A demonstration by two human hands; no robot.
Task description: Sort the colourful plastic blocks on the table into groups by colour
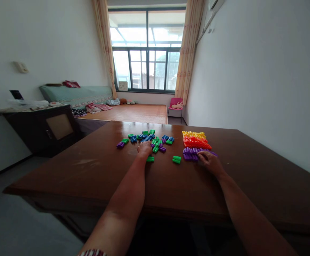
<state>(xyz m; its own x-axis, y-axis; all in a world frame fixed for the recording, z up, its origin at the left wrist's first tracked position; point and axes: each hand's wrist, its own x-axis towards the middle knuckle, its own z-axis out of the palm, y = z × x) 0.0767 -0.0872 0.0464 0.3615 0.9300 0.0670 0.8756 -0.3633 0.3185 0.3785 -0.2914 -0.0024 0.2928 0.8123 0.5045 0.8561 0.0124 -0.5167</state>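
Small green, blue and purple pieces (157, 144) lie in a loose, mixed pile on the brown table (96, 177). My left hand (144, 148) reaches to the near left side of this pile, its fingers closed, and what they hold is hidden. To the right, yellow pieces (194, 134), red-orange pieces (196, 142) and purple pieces (190, 153) form stacked rows, yellow farthest away. My right hand (208, 160) pinches at the purple row's near right part. A green pair (176, 159) lies between the hands, and another green pair (150, 159) is beside my left wrist.
Beyond the table stands a bed (139, 112) with cloths at its left. A dark cabinet (37, 128) is at the left, and a pink chair (175, 103) sits near the window. White walls rise on both sides.
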